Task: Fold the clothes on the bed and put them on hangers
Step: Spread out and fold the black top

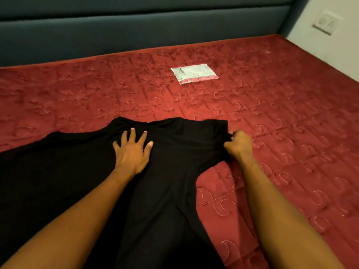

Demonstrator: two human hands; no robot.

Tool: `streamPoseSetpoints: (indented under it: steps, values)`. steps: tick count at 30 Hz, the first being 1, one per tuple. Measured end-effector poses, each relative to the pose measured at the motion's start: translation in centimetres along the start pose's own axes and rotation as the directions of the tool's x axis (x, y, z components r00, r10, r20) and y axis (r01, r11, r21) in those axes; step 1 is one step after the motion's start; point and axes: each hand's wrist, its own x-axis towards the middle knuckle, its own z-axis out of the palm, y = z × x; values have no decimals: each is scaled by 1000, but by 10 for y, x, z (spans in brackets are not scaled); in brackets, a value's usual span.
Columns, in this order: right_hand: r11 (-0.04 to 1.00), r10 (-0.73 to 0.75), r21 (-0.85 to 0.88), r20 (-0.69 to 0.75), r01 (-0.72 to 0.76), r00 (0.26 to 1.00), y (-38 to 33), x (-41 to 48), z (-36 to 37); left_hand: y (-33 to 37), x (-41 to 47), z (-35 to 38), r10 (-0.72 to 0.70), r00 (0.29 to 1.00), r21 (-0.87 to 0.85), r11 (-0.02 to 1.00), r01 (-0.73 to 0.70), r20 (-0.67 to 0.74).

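Observation:
A black garment (174,171) lies spread across the near part of the red quilted bed (272,123), running from the lower left up to the centre. My left hand (132,150) presses flat on its upper middle with the fingers spread. At the garment's right edge my right hand (238,145) pinches the cloth with curled fingers. No hanger is in view.
A white plastic packet (194,73) lies on the bed beyond the garment. A dark blue padded headboard (136,32) runs along the far side. A wall with a white socket plate (324,23) stands at the upper right.

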Motion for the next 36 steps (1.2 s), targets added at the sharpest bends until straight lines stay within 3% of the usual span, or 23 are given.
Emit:
streamPoseSetpoints:
  steps: [2, 4, 7, 9, 11, 12, 14, 17, 20, 22, 25, 27, 29, 30, 32, 36]
  values:
    - [970, -94, -233, -120, 65, 988, -30, -5, 8, 0, 14, -11, -7, 985, -49, 999, -1, -175]
    - [907, -290, -362, -165, 215, 943, -60, -8, 23, -8, 33, -21, -52, 947, -107, 994, 19, -316]
    - [758, -577, -492, -200, 428, 792, -98, -1, 44, -26, 64, -39, -134, 973, -168, 980, 102, -191]
    - [685, -621, -496, -15, 534, 783, -117, 8, 57, -35, 80, -45, -111, 992, -72, 992, 107, -51]
    - [658, -559, -493, 186, 569, 808, -124, 17, 70, -40, 90, -47, -90, 995, -48, 995, 88, -40]
    - [706, -506, -454, 215, 544, 835, -126, 20, 73, -40, 95, -50, -98, 993, -56, 994, 95, -59]
    - [827, -457, -309, 117, 470, 882, -130, 28, 73, -40, 106, -55, -115, 985, -75, 992, 106, -131]
    - [874, -470, -180, -87, 450, 878, -131, 32, 75, -41, 118, -55, -210, 943, -256, 956, 143, -259]
    - [872, -488, -90, -69, 482, 870, -116, 27, 86, -39, 112, -46, -246, 930, -377, 917, 132, -273]
    - [885, -466, -25, -28, 465, 885, -99, 20, 86, -28, 95, -31, -186, 959, -377, 921, 95, -213]
    - [910, -411, -19, -194, 415, 891, -72, 4, 73, 3, 57, 2, 57, 981, -265, 959, -105, -183]
    - [966, -255, -128, -362, 224, 896, -51, -4, 55, 35, 33, 20, 257, 952, -181, 941, -285, -164]
    - [989, -42, -146, -353, -10, 935, -37, -2, 41, 63, 21, 32, 386, 921, -80, 917, -390, -53]
    - [989, 1, -141, -295, -45, 955, -33, 3, 35, 75, 22, 36, 398, 917, -24, 917, -397, 7]
    - [998, -43, -48, -222, 33, 974, -23, 17, 26, 93, 32, 38, 358, 930, 48, 931, -362, 88]
    - [953, 181, 288, -306, -90, 935, -12, 30, 16, 110, 41, 42, 298, 942, 73, 947, -312, 155]
